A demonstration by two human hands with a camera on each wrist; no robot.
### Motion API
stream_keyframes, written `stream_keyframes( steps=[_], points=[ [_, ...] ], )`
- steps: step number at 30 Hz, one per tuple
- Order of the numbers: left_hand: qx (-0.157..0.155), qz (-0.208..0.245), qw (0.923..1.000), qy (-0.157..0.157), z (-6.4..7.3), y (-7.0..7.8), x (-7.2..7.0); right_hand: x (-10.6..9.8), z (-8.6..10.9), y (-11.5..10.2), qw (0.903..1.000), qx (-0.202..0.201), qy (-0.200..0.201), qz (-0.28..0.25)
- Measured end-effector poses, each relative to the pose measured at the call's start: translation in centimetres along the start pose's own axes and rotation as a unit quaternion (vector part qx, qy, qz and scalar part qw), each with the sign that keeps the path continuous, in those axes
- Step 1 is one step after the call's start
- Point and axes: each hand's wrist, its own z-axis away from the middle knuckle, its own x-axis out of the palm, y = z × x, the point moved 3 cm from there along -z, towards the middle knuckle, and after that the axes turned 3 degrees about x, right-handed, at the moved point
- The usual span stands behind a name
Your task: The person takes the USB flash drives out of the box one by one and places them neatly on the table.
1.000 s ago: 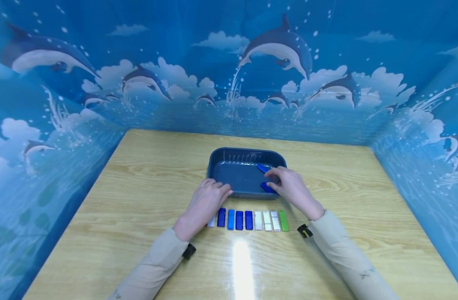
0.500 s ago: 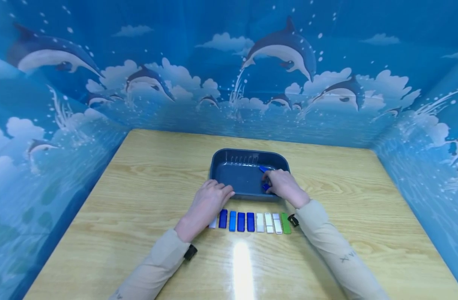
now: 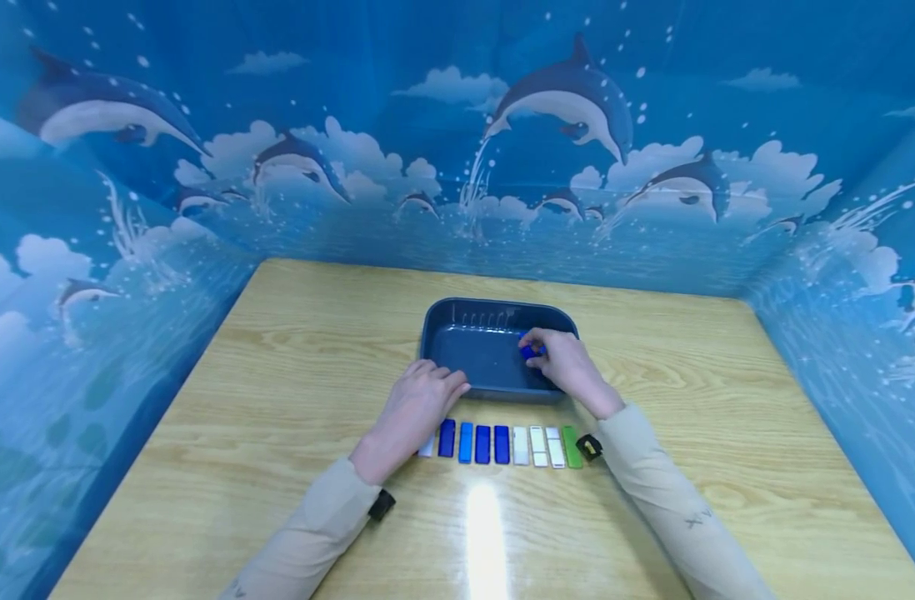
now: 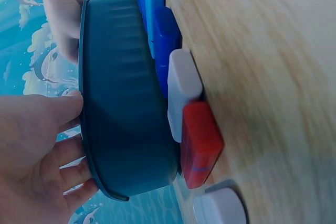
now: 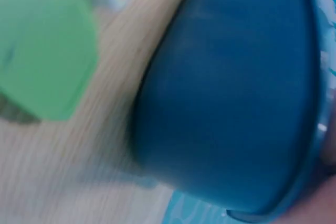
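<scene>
A dark blue plastic tray (image 3: pixel 495 391) stands on the wooden table. My left hand (image 3: pixel 420 398) rests on its near left rim; in the left wrist view its thumb (image 4: pixel 67 107) and fingers meet the rim, with the fingertips partly hidden. Inside the tray's right part, my right hand (image 3: pixel 570 360) pinches a small dark blue rectangular plastic piece (image 3: pixel 528 351) between thumb and fingers. Another bit of blue (image 3: pixel 522 335) shows just behind these fingers, mostly covered. The right wrist view is blurred and does not show the held piece.
In front of the tray lies a row of several small rectangular pieces: blue (image 3: pixel 483 445), white (image 3: pixel 538 447) and a green one (image 3: pixel 572 447) at the right end. At the left end, a red piece (image 4: pixel 202 145) and white ones lie below my left hand. A dolphin-print curtain (image 3: pixel 457 167) surrounds the table.
My right hand has closed on a blue piece near the tray's right front and moved it slightly away from me. The left hand stays on the rim.
</scene>
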Motion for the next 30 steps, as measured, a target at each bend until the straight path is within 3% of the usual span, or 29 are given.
stream_keyframes(
  steps=[6, 17, 24, 30],
  points=[
    [0.005, 0.004, 0.9999, 0.008, 0.1, 0.0, 0.0, -1.8, 1.5, 0.0, 0.9893, 0.037, 0.029, -0.138],
    [0.003, 0.010, 0.9999, 0.013, -0.1, 0.2, 0.1, -4.9, 7.5, 1.5, 0.9759, 0.041, 0.093, -0.193],
    [-0.003, 0.017, 0.9998, 0.009, -0.1, 0.1, 0.1, -4.5, 11.5, 3.5, 0.9769, 0.078, 0.070, -0.186],
    [-0.005, 0.019, 0.9998, 0.007, -0.1, 0.1, 0.0, -2.6, 13.1, 4.9, 0.9787, 0.098, 0.012, -0.180]
  ],
)
